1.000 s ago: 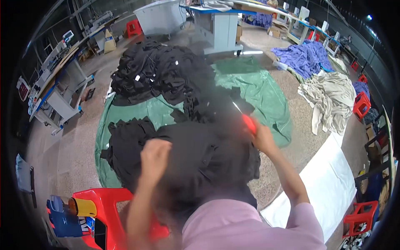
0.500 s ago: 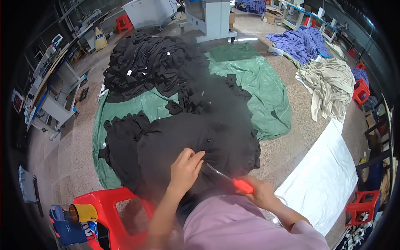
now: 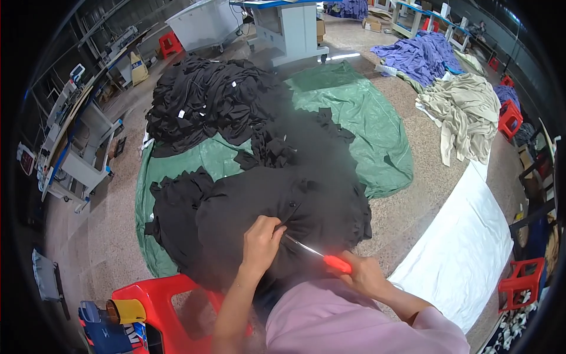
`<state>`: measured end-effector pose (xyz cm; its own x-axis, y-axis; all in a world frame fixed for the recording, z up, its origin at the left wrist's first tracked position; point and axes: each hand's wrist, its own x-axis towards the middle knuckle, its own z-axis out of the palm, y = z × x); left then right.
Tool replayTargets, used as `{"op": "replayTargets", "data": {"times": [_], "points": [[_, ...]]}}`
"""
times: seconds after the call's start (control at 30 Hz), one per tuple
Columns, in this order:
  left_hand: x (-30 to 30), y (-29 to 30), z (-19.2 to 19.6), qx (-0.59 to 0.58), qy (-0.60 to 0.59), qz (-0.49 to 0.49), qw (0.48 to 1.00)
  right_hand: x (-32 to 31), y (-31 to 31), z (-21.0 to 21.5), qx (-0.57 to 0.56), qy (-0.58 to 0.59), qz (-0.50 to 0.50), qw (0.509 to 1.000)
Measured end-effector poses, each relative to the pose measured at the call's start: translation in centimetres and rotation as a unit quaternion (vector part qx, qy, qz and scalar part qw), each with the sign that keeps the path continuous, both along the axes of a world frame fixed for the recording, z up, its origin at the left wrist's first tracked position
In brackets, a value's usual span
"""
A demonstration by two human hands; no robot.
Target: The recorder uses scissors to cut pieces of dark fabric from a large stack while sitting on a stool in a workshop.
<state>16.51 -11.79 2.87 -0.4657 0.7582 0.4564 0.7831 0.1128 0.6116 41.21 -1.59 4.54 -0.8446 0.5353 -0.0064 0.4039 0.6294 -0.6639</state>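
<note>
A black garment [image 3: 242, 200] with a small dark button lies spread over my lap. My left hand [image 3: 261, 245] pinches a raised fold of its cloth, thumb against fingers. In my right hand [image 3: 365, 272] is a red-handled tool [image 3: 337, 264] with a slim metal end. That end points up and left and reaches close to the left fingertips; whether it touches the cloth I cannot tell. From this view I cannot make out the exact kind of tool. More black garments [image 3: 206, 94] are heaped beyond my lap on a green plastic sheet [image 3: 354, 106].
A red stool [image 3: 150, 289] at my left carries a yellow roll [image 3: 127, 311] and a dark blue bag [image 3: 106, 330]. White sheeting [image 3: 457, 248] covers floor at the right. Purple cloth [image 3: 421, 59] and cream cloth [image 3: 466, 112] are piled beyond it. Worktables [image 3: 82, 141] line the left.
My left fingers now pinch a fold of the black cloth and pull it up. The red-handled tool has shifted slightly left and down. The view has tilted a little.
</note>
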Motion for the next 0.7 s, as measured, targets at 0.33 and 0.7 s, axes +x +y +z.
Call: {"op": "replayTargets", "data": {"times": [0.33,0.7], "points": [[0.4,0.0,1.6,-0.026,-0.047,-0.044,0.998,0.8,-0.2,0.4,-0.026,0.008,-0.014,1.0],[-0.4,2.4,4.7,0.008,-0.085,-0.039,0.996,1.1,0.4,0.4,-0.004,0.064,-0.092,0.994]]}}
